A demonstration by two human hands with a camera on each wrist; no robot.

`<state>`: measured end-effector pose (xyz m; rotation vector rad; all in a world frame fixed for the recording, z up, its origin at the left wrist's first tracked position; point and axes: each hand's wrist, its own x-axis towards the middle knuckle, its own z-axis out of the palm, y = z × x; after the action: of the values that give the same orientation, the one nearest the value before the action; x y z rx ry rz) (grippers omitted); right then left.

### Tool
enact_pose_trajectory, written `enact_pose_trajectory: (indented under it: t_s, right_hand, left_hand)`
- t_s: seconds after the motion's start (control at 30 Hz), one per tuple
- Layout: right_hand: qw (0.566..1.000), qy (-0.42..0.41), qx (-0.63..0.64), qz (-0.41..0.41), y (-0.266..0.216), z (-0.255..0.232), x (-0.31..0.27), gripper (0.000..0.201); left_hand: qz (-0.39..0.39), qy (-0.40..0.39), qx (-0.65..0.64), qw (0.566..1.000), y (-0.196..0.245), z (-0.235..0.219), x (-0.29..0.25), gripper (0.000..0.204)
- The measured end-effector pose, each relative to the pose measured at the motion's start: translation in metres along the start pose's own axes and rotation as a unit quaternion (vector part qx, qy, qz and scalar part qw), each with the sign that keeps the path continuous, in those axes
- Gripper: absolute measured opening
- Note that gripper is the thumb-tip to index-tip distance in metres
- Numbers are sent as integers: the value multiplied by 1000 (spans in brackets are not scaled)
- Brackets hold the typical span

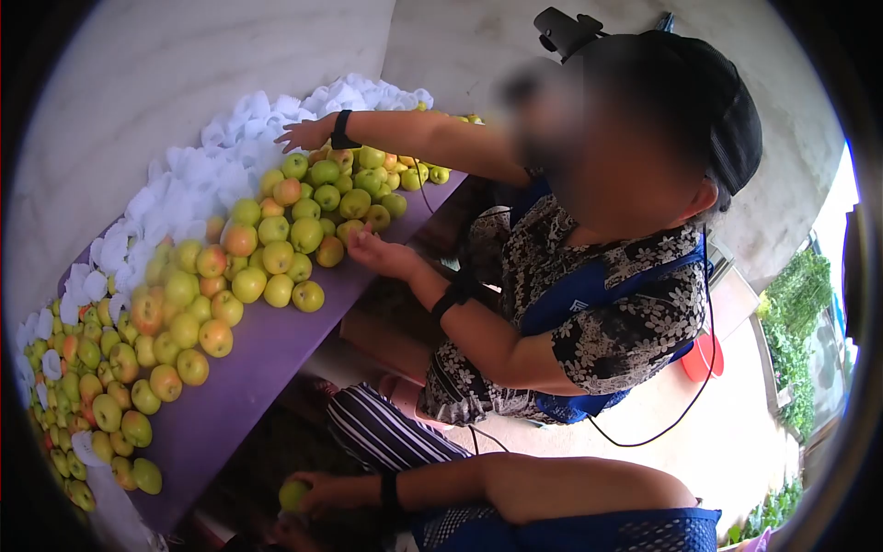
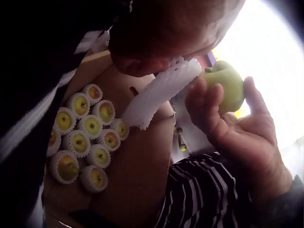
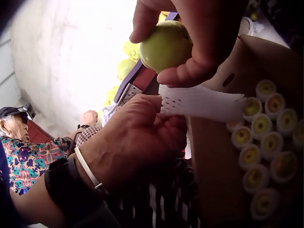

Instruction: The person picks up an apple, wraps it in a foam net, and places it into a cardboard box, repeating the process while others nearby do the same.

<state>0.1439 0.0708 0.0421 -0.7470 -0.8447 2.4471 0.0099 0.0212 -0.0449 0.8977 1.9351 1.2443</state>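
Observation:
My right hand (image 3: 206, 40) grips a green apple (image 3: 166, 47) between thumb and fingers, at the upper middle of the right wrist view. Just below it, my left hand (image 3: 137, 137) pinches the mouth of a white foam net sleeve (image 3: 204, 102), which hangs limp and flattened. In the left wrist view the same net (image 2: 161, 92) slants down from the left hand (image 2: 175, 33), with the apple close beside its upper end. Low in the head view the right hand (image 1: 336, 492) holds the apple (image 1: 294, 495); the left hand is mostly lost in shadow there.
A cardboard box (image 2: 137, 166) holds several apples in foam nets (image 2: 90, 126). Loose apples (image 1: 276, 258) and piled white nets (image 1: 184, 184) cover much of a purple table (image 1: 248, 396). Another person (image 1: 589, 304) reaches over it with both hands. A red bucket (image 1: 704, 359) stands behind.

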Motion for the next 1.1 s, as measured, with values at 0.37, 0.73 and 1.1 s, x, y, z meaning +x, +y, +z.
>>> enact_pose_trajectory:
  t_s: [0.37, 0.73, 1.1]
  right_hand:
    - [999, 39, 30, 6, 6, -19, 0, 56]
    - [997, -74, 8, 1, -24, 15, -17, 52]
    - [991, -27, -66, 109, 10, 9, -11, 47]
  left_hand:
    - [60, 9, 20, 998, -42, -10, 5, 19]
    - [-92, 141, -36, 985, 9, -38, -32, 16]
    - [29, 105, -11, 994, 24, -39, -44, 14]
